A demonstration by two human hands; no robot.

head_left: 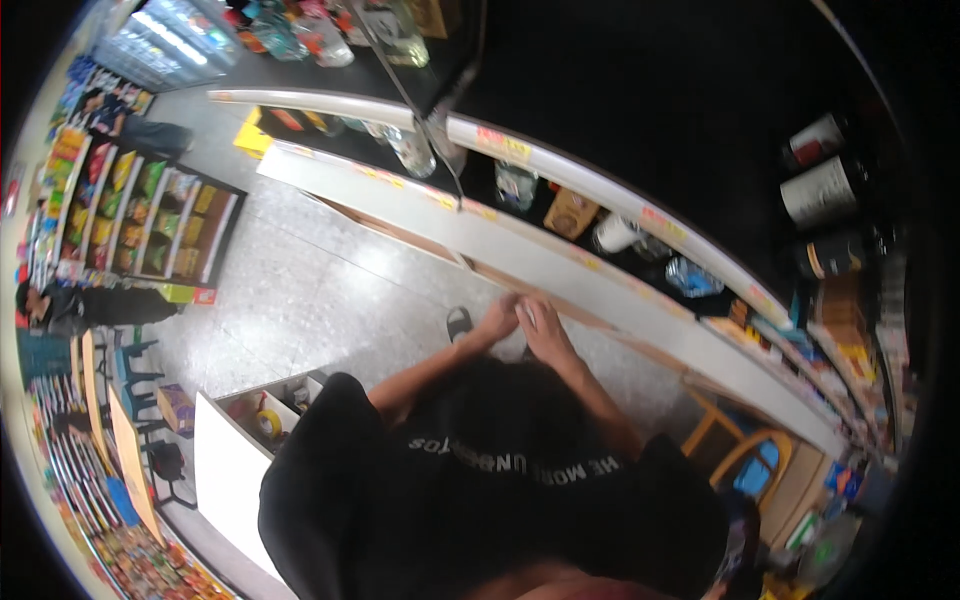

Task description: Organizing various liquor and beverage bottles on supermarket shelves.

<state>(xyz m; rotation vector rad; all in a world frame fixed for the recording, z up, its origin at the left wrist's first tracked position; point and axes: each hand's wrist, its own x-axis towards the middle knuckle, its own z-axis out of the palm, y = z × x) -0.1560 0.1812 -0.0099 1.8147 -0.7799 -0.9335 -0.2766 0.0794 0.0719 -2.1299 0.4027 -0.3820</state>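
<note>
My left hand (498,320) and my right hand (541,327) meet in front of my body, over the floor beside a long shelf. Both have their fingers curled in and touching each other. A small pale spot shows between them, too small and blurred to name. Closest to the hands is the white front edge of the lower shelf (560,262). Behind it stand a clear bottle (516,185), a brown box (571,213), a white-labelled bottle (617,234) and a blue-tinted clear pack (694,278).
Dark bottles with white labels (822,192) stand on the black upper shelf at right. A white drawer unit (232,470) holding a yellow tape roll (268,422) is at lower left. A wooden chair (722,425) stands at right. Two people are near the snack rack (135,215).
</note>
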